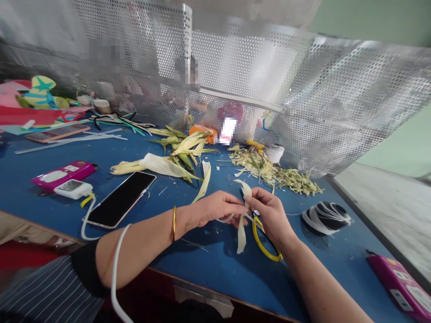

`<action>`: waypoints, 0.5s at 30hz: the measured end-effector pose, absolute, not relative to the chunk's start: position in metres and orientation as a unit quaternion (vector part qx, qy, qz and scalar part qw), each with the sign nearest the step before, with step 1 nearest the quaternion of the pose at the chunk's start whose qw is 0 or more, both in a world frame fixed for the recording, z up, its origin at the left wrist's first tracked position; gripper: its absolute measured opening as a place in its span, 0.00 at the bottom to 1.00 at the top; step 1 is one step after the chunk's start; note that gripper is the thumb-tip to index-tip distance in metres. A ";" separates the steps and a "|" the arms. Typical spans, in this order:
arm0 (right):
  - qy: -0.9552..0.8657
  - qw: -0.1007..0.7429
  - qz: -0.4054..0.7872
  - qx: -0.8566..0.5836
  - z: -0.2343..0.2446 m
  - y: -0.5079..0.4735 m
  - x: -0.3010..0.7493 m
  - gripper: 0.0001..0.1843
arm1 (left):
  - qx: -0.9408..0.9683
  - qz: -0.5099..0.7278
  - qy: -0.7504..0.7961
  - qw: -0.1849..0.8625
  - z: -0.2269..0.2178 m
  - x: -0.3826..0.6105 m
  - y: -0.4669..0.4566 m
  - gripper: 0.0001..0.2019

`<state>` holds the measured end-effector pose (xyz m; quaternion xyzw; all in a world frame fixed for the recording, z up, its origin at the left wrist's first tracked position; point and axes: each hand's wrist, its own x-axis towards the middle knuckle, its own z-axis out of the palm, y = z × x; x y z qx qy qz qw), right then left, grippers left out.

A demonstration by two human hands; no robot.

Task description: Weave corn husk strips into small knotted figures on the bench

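Note:
Between my two hands is a pale corn husk strip [241, 235], its ends sticking out above and below my fingers. My left hand [220, 208] pinches it from the left, with a loop of thin whitish strand under the fingers. My right hand [269, 213] grips the upper part of the strip between thumb and fingers. Yellow-handled scissors [261, 244] are under my right hand, their blades mostly hidden; whether the hand also holds them I cannot tell. Another curled husk strip [204, 181] lies just beyond my left hand.
Corn husks [164, 166] and a heap of shredded husk bits [269, 170] lie farther back. A black phone [121, 197] and a white device [73, 189] with a cable are at left. A string spool [326, 218] stands at right. A perforated metal screen [235, 67] closes the table's back.

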<state>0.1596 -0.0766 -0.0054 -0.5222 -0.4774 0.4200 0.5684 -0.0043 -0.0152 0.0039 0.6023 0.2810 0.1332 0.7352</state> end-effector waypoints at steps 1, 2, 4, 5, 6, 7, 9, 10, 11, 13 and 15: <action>-0.476 0.575 0.416 -0.518 -0.006 -0.077 0.159 0.14 | 0.611 0.145 0.278 0.727 0.004 -0.004 -0.016 0.12; -0.475 0.584 0.411 -0.515 -0.006 -0.077 0.158 0.13 | 0.623 0.158 0.275 0.715 0.003 -0.004 -0.016 0.13; -0.472 0.596 0.403 -0.509 -0.005 -0.077 0.157 0.11 | 0.643 0.174 0.283 0.690 0.004 -0.003 -0.017 0.13; -0.472 0.601 0.403 -0.504 -0.005 -0.077 0.157 0.10 | 0.649 0.175 0.291 0.681 0.004 -0.002 -0.017 0.13; -0.472 0.604 0.404 -0.499 -0.005 -0.078 0.157 0.10 | 0.656 0.171 0.298 0.672 0.004 -0.001 -0.018 0.13; -0.473 0.608 0.406 -0.492 -0.005 -0.078 0.157 0.09 | 0.664 0.166 0.302 0.663 0.004 -0.001 -0.018 0.14; -0.472 0.615 0.406 -0.484 -0.005 -0.078 0.158 0.08 | 0.693 0.157 0.307 0.633 0.003 -0.001 -0.018 0.15; -0.473 0.619 0.399 -0.484 -0.005 -0.078 0.159 0.08 | 0.711 0.155 0.314 0.610 0.003 -0.001 -0.017 0.15; -0.475 0.622 0.387 -0.488 -0.006 -0.078 0.160 0.08 | 0.728 0.154 0.328 0.582 0.002 -0.002 -0.017 0.15; -0.491 0.623 0.346 -0.501 -0.006 -0.079 0.161 0.06 | 0.757 0.160 0.371 0.514 0.001 -0.003 -0.016 0.16; -0.532 0.613 0.277 -0.515 -0.005 -0.083 0.160 0.07 | 0.769 0.173 0.412 0.458 0.000 -0.003 -0.015 0.16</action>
